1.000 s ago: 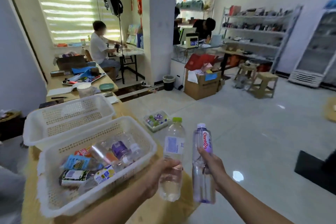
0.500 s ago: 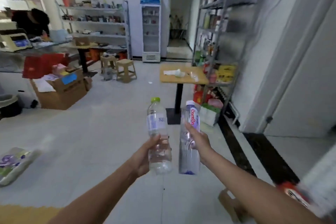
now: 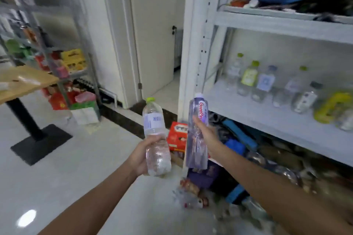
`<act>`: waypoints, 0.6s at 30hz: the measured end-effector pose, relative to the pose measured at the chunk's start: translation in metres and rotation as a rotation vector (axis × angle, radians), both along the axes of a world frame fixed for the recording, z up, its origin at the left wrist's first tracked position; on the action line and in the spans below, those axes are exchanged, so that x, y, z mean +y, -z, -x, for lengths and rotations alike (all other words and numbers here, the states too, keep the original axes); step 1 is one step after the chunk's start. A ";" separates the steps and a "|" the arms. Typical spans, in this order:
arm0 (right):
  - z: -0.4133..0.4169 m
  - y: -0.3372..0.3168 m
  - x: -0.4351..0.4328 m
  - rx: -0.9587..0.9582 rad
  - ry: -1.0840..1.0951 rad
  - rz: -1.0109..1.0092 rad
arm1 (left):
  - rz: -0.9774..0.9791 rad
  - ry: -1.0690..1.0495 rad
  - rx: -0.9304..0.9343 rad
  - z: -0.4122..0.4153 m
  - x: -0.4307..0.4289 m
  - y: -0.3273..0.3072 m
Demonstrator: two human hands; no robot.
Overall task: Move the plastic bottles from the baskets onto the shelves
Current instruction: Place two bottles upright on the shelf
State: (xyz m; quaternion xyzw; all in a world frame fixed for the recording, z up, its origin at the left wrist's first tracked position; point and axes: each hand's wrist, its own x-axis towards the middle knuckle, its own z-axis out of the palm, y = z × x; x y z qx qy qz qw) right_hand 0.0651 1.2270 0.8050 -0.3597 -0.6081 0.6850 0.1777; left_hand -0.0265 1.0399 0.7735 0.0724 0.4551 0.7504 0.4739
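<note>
Standing in front of the big white shelving unit (image 3: pixel 196 47), which fills the whole right side of my view. Its middle shelf (image 3: pixel 246 114) has a row of plastic bottles (image 3: pixel 264 84) standing upright near the back, with a yellow pack (image 3: pixel 332 107) lying at the right end. The shelf above holds a pile of blue and dark stuff, too blurry to name, and underneath it's a jumble of boxes and wrappers I can't make out either.

Left of the unit there's a white door (image 3: pixel 156 44), then a wire rack (image 3: pixel 57 47) full of colourful packs, and a wooden tabletop (image 3: pixel 26 82) on a black post at the far left. A red box (image 3: pixel 177 133) sits on the floor just behind what I'm holding.

My left hand (image 3: pixel 140 158) is wrapped round the lower half of a clear bottle with a green cap (image 3: pixel 153 120). My right hand (image 3: pixel 209 137) grips the middle of a purple-tinted bottle with a white cap (image 3: pixel 197 150). Both bottles are upright, side by side with a small gap between them, up in the air in front of the unit's left post, not on any shelf.
</note>
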 end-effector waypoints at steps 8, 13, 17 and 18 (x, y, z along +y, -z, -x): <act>-0.142 0.016 0.071 -0.085 0.438 -0.016 | 0.043 0.455 0.198 -0.062 0.133 0.012; -0.208 0.014 0.126 -0.084 0.572 -0.062 | -0.131 0.672 0.148 -0.120 0.218 0.003; -0.254 0.010 0.176 -0.048 0.635 -0.042 | -0.122 0.752 0.169 -0.166 0.284 -0.005; -0.267 0.010 0.188 -0.043 0.633 -0.046 | -0.117 0.766 0.190 -0.178 0.301 -0.008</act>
